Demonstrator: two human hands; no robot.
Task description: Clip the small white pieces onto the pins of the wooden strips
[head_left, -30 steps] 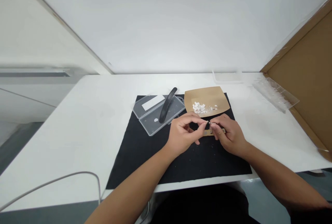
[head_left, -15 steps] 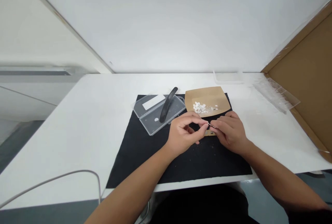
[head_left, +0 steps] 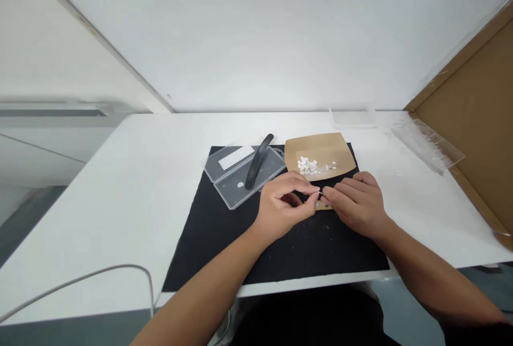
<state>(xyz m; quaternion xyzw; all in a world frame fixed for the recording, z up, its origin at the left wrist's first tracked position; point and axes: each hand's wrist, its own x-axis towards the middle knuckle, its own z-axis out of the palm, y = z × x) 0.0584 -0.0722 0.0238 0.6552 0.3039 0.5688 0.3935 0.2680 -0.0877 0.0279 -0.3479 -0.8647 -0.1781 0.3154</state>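
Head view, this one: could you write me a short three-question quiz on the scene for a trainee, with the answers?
1. True or false: the brown tray with the white pieces lies to the left of the open plastic case, as seen in the picture.
2. Choose one. What lies across the open plastic case?
A) a spoon
B) a black curved bar
C) a pair of scissors
3. Fill in: the left hand and right hand meet at a small piece above a ____ mat.

Key: 1. False, it lies to the right. 2. B. 3. black.
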